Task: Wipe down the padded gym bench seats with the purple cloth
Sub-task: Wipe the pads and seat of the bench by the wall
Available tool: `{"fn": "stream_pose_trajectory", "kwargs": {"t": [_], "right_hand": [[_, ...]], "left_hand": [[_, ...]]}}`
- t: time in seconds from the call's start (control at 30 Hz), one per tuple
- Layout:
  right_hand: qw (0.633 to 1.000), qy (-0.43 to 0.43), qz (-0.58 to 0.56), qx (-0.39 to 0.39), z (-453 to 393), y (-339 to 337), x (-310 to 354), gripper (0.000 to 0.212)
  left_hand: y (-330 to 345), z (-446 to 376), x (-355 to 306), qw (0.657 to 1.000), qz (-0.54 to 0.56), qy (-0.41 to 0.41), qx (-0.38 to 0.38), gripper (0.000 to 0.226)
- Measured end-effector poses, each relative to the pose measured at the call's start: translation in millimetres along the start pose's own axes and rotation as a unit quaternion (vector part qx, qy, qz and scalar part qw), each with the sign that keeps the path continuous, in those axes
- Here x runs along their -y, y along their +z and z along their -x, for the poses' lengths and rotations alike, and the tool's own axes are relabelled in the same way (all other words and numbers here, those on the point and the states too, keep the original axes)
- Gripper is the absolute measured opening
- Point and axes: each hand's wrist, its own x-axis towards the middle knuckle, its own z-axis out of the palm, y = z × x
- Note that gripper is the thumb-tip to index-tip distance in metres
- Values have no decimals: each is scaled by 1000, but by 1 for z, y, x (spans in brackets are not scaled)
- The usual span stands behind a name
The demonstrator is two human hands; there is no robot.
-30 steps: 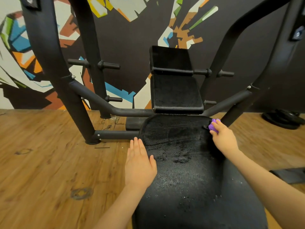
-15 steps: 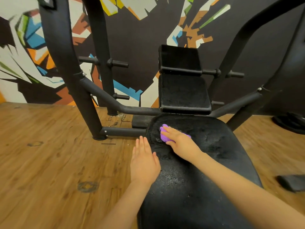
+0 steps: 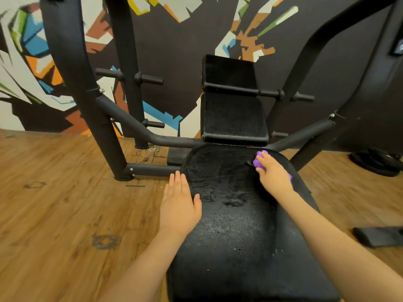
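A black padded bench seat [image 3: 229, 225] runs from the bottom of the view up to a smaller black seat pad [image 3: 234, 118] and an upper pad [image 3: 229, 70]. My right hand [image 3: 273, 176] presses a bunched purple cloth [image 3: 259, 161] onto the far right corner of the long seat, with its fingers curled over the cloth. My left hand [image 3: 180, 203] lies flat with straight fingers on the seat's left edge. The seat surface shows damp, speckled streaks in the middle.
Black steel frame posts [image 3: 87, 94] and bars [image 3: 152, 168] stand left and right of the bench, with short pegs [image 3: 149, 79] sticking out. Wooden floor [image 3: 54, 203] lies on both sides. Weight plates [image 3: 377, 162] rest at the right; a dark flat block [image 3: 379, 236] lies near the right edge.
My right hand swept the cloth from the seat's far right to its far left and is now back at the far right. My left hand stayed on the left edge.
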Motion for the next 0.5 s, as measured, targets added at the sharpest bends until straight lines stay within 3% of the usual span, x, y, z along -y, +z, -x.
{"fn": "stream_pose_trajectory", "kwargs": {"t": [0.17, 0.3, 0.5], "right_hand": [[998, -38, -45, -13, 0, 21, 51, 51], [990, -139, -34, 10, 17, 37, 81, 49], [986, -156, -46, 36, 22, 24, 41, 48]], "left_hand": [[1, 1, 0, 1000, 8, 2, -2, 68], [1, 1, 0, 1000, 23, -5, -14, 68], [2, 0, 1, 999, 42, -8, -10, 69]]}}
